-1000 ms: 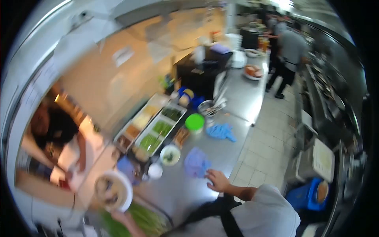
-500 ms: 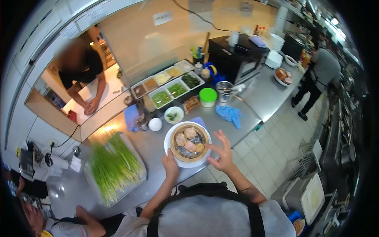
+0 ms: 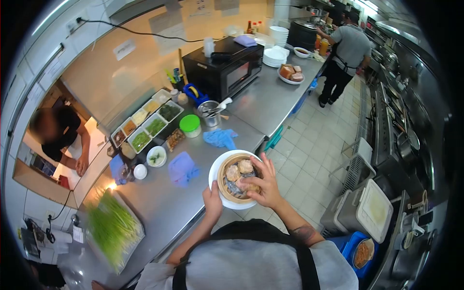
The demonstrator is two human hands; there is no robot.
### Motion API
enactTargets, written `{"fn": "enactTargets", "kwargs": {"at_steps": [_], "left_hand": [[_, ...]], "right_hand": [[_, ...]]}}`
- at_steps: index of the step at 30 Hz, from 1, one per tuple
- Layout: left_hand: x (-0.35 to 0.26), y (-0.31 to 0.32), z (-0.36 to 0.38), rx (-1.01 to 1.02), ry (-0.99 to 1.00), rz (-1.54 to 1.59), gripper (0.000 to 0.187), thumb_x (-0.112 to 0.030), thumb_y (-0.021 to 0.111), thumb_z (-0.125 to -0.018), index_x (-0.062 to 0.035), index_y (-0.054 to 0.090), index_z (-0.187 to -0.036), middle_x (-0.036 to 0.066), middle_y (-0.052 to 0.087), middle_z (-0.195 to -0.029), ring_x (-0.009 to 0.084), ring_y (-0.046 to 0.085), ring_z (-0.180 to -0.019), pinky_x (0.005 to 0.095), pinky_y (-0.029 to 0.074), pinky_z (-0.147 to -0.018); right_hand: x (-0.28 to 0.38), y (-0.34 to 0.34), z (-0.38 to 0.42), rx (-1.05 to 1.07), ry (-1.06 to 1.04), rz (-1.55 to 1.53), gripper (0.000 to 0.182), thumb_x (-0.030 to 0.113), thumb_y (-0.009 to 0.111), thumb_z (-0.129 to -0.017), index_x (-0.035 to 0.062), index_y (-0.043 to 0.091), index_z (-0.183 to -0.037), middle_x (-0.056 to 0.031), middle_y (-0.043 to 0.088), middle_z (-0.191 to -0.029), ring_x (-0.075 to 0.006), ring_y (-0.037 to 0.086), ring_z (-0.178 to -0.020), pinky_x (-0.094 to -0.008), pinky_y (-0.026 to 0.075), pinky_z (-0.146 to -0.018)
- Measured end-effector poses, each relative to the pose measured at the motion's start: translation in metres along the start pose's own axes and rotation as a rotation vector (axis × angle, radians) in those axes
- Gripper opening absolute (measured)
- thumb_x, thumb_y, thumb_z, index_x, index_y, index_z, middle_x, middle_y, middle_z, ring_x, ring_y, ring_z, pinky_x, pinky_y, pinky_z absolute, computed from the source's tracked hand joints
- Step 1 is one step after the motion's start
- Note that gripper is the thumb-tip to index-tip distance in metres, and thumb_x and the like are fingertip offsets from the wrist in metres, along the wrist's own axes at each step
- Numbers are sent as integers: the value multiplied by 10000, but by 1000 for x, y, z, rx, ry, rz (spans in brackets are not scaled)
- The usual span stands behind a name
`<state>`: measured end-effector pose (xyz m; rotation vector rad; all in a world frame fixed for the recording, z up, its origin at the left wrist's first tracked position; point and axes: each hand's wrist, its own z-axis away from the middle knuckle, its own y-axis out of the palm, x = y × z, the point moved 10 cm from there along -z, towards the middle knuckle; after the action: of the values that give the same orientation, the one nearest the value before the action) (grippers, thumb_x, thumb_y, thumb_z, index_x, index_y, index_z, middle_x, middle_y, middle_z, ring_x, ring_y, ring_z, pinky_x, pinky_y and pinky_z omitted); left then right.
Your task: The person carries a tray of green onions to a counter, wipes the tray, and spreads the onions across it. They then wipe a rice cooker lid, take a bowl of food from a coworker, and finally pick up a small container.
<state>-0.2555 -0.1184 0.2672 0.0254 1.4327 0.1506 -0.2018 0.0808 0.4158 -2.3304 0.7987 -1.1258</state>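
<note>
Two hands meet at a white plate [image 3: 218,191] that carries a round bamboo steamer basket [image 3: 226,192] with several dumplings [image 3: 233,172] in it. The left hand [image 3: 212,203] grips the plate's near rim from below, thumb up on the edge, so plate and basket are held in the air just off the front edge of the steel bench [image 3: 164,203], over the tiled floor [image 3: 314,150]. The right hand [image 3: 263,186] lies spread across the far side of the basket, fingertips down among the dumplings; whether it pinches one or only rests on them is hard to make out from here.

On the bench just left of the plate lies a purple cloth [image 3: 181,168], and beyond it a blue glove [image 3: 220,138]. Farther back stand a tub with a green lid [image 3: 190,124], a small white bowl [image 3: 156,156] with some greens, and a row of metal inserts [image 3: 145,126] holding chopped toppings. A metal pot of utensils [image 3: 210,112] sits near a black oven [image 3: 223,71]. A tray of green stalks [image 3: 112,227], blurred, lies at the near left of the bench.

Another person in a grey shirt [image 3: 349,46] stands well down the aisle, and a person in black [image 3: 60,133] leans at the serving hatch on the left.
</note>
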Motion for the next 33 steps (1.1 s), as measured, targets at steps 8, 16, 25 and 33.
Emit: {"fn": "enactTargets", "kwargs": {"at_steps": [8, 16, 25, 33], "left_hand": [[35, 96, -8, 59, 21, 21, 381, -253, 454, -1019, 82, 632, -1053, 113, 673, -910, 153, 590, -816, 335, 468, -755], [20, 201, -22, 201, 70, -86, 385, -240, 418, -1027, 75, 636, -1059, 101, 677, -909, 148, 602, -812, 338, 475, -758], [63, 326, -102, 276, 18, 42, 368, -255, 414, -1038, 49, 620, -1048, 72, 662, -933, 105, 602, -807, 282, 498, -745], [48, 462, -190, 305, -29, 43, 385, -287, 447, -1028, 44, 636, -969, 52, 652, -860, 89, 578, -769, 267, 476, -699]], "right_hand": [[-55, -87, 26, -169, 9, -116, 454, 544, 604, -828, 187, 720, -1082, -206, 379, -1463, -448, 261, -1394, -567, 174, -1117], [-157, -172, 82, -498, 361, -200, 567, 513, 504, -900, 80, 581, -1256, -182, 365, -1467, -359, 334, -1370, -490, 289, -1082], [-321, -214, 136, -826, 777, -473, 615, 552, 435, -939, 104, 427, -1360, -74, 418, -1423, -237, 408, -1307, -413, 371, -984], [-445, -263, 170, -986, 1089, -433, 507, 491, 460, -947, 129, 471, -1302, -42, 457, -1383, -245, 452, -1248, -420, 390, -945]]}}
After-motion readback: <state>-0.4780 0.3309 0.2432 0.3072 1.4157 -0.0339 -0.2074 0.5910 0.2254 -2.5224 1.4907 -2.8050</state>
